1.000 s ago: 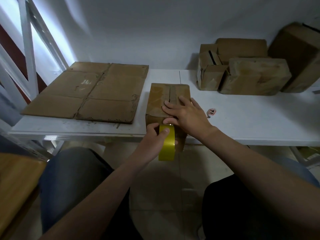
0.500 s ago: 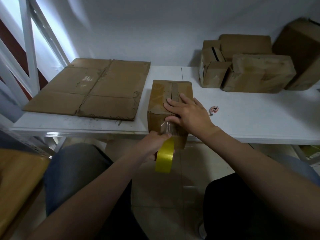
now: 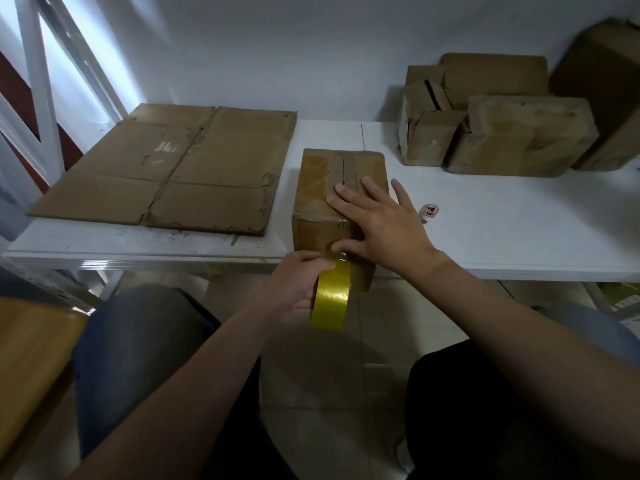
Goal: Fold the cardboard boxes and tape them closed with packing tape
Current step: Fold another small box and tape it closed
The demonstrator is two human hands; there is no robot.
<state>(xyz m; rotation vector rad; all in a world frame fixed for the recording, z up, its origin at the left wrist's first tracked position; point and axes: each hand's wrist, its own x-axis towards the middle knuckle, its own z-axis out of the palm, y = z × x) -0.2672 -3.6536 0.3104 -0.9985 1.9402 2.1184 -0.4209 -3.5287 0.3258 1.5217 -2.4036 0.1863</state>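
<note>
Small cardboard box (image 3: 341,188) sits at the near edge of the worktop (image 3: 519,233). Its flaps are folded shut, w/ tape already along the top seam.

Handling, as a judgement: the box is prob. light & maybe empty, so it would slide or tip if tape is pulled w/o a hand on top. The walls look stiff enough, but the top flaps likely give in the middle, so it's better to press close to the seam & edges. The tape film is thin & sticky & wrinkles easily. The roll itself is rigid & is best taken round its rim or through the core.

R hand (image 3: 384,226): its fingers (image 3: 349,199) are straight & spread, flat on the box top, w/ the seam right under the fingertips. The thumb drops over the front edge onto the front face. It grips nothing, only presses down.

L hand (image 3: 294,289): its fingers (image 3: 313,258) are curled round the yellow packing-tape roll (image 3: 330,301) & clamped on it. The roll stands on edge against the box's front face, just below the R thumb, w/ the L fingertips just beside that thumb. The roll's free end looks pinned under the thumb, but glare makes that hard to tell.

Elsewhere:
- A flattened carton (image 3: 166,168) lies beyond the L fingers, well apart from them.
- A stack of taped boxes (image 3: 502,140) sits far past the R fingertips.
- A small white-and-red object (image 3: 429,213) lies near the R little finger, on the side away from the box. Can't tell what it is.
</note>
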